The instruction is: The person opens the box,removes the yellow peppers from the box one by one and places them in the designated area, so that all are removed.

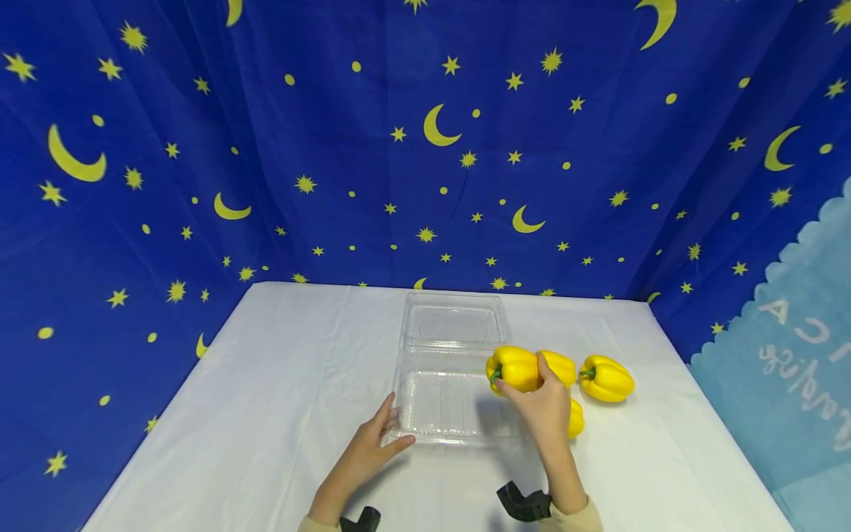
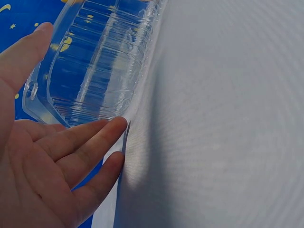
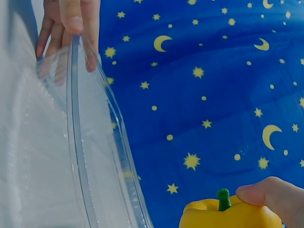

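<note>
A clear plastic clamshell container [image 1: 425,414] lies unfolded on the table, its lid [image 1: 455,323] toward the back. My left hand [image 1: 368,447] rests at the near left corner, thumb and fingers spread and nearly straight, touching the container wall [image 2: 102,61]. Over the right side of the tray, my right hand [image 1: 548,417] grips a yellow bell pepper [image 1: 517,368] with a green stem [image 3: 223,199]. The thumb [image 3: 266,194] lies on the pepper beside its stem.
Behind and beside the right hand are more yellow bell peppers: one [image 1: 561,366] partly hidden, one [image 1: 606,379] farther right, and one [image 1: 576,419] mostly covered by the hand. A white cloth [image 1: 266,414] covers the table. A blue star-patterned curtain [image 1: 372,162] hangs behind.
</note>
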Available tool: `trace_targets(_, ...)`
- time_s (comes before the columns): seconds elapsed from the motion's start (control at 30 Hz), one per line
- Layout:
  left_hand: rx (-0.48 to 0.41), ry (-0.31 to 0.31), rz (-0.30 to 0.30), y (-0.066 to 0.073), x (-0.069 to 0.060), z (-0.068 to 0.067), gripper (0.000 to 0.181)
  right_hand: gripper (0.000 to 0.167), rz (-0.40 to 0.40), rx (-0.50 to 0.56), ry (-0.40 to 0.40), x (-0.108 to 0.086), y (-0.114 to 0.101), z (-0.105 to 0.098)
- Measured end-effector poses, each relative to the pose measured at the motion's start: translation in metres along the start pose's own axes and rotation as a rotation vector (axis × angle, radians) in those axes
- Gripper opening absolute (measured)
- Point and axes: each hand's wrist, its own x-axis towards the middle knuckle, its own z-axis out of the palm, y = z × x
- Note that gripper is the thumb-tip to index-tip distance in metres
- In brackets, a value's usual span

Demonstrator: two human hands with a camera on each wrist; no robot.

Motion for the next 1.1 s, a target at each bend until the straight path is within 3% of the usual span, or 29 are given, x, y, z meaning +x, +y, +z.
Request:
trace_targets(0.5,0.01,0.007,-0.009,0.002,0.0,0.0,0.085,0.087,0.022,0.011,0.036,0.002,0.002,-0.019)
trace_targets(0.8,0.006,0.01,-0.007,0.004,0.0,0.0,0.086,0.087,0.025,0.004,0.052,0.006,0.014,-0.025)
trace_targets(1.1,-0.001,0.014,-0.006,0.004,0.0,0.001,0.085,0.087,0.082,-0.002,0.056,0.008,0.02,-0.038)
